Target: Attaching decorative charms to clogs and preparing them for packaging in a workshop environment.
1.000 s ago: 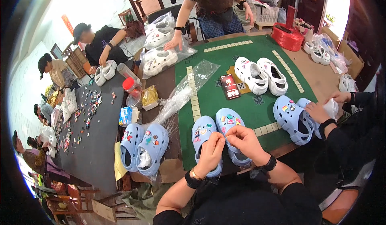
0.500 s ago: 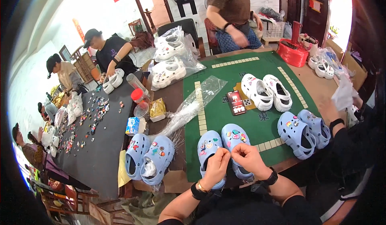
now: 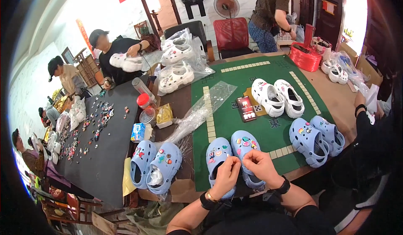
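Observation:
Just above a pair of light blue clogs, my two hands are close together with a small gap between the fingertips. My left hand is closed in a pinch, in front of the left clog and hiding part of its heel. My right hand pinches too, over the rear of the right clog. Whatever the fingers hold, if anything, is too small to make out. Colourful charms sit on both clogs' toes. The clogs stand at the near edge of a green mat.
More blue clogs stand left and right; white clogs lie beyond, beside a dark card. Clear plastic bags lie left of centre. Loose charms cover the dark table. Co-workers are at left, back and right.
My hands stay nearly still in the same pinch. The person at the back has moved right, away from the red chair. A co-worker at left has lifted white clogs off the table.

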`<move>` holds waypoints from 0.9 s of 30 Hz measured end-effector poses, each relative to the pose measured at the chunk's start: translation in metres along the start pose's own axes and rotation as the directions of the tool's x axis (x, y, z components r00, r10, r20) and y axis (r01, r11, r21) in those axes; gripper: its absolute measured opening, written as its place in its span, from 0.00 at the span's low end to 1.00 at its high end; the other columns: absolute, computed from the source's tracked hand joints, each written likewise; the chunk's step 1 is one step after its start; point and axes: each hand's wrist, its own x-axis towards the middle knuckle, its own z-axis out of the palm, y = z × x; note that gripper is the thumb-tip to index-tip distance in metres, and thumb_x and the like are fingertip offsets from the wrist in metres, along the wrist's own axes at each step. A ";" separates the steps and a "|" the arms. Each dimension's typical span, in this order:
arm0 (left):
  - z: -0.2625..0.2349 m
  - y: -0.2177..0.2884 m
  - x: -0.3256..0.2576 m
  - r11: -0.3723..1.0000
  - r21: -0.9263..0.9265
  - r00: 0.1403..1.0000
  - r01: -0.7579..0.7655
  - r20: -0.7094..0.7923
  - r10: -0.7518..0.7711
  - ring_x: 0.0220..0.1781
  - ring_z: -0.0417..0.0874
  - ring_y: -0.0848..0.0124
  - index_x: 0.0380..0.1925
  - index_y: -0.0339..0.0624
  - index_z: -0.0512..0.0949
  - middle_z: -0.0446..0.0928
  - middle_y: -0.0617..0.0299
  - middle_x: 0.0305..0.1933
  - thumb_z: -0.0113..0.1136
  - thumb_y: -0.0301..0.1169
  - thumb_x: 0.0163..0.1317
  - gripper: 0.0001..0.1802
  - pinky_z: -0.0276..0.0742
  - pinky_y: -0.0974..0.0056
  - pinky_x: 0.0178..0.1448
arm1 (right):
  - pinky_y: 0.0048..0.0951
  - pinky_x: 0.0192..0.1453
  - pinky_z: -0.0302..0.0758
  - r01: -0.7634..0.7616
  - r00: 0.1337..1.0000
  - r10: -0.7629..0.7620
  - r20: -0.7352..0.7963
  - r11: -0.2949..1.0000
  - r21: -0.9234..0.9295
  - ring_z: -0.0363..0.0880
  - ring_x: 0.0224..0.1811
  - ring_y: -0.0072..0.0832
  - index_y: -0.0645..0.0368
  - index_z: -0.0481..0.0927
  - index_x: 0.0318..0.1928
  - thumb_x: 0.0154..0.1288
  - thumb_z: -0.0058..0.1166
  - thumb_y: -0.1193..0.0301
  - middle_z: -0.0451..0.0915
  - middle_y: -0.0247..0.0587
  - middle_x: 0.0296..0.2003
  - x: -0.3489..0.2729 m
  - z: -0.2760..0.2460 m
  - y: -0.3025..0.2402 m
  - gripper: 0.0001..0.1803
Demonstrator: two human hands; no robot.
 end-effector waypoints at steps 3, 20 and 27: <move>0.002 -0.002 -0.001 0.999 0.016 0.999 -0.037 -0.040 0.037 0.26 0.72 0.75 0.38 0.36 0.73 0.73 0.62 0.26 0.52 0.24 0.68 0.03 0.69 0.68 0.32 | 0.16 0.28 0.65 0.007 1.000 -0.007 0.001 0.997 -0.078 0.67 0.26 0.08 0.61 0.79 0.34 0.65 0.58 0.72 0.74 0.21 0.24 0.000 0.002 -0.001 0.05; -0.057 0.000 -0.009 0.910 0.389 0.972 -0.145 -0.115 0.204 0.48 0.77 0.54 0.47 0.37 0.75 0.76 0.50 0.47 0.61 0.26 0.60 0.14 0.73 0.57 0.54 | 0.38 0.51 0.73 0.277 0.935 -0.354 0.013 0.708 -0.649 0.77 0.45 0.44 0.61 0.81 0.44 0.54 0.60 0.73 0.80 0.47 0.39 -0.004 -0.023 0.003 0.14; -0.189 -0.024 -0.066 0.580 0.737 0.864 0.347 -0.491 0.107 0.53 0.75 0.49 0.50 0.36 0.74 0.75 0.46 0.48 0.64 0.29 0.55 0.22 0.69 0.51 0.58 | 0.36 0.40 0.73 0.137 0.990 -0.117 0.074 0.761 -0.635 0.77 0.34 0.36 0.61 0.79 0.49 0.50 0.63 0.73 0.79 0.42 0.34 -0.026 -0.036 0.017 0.22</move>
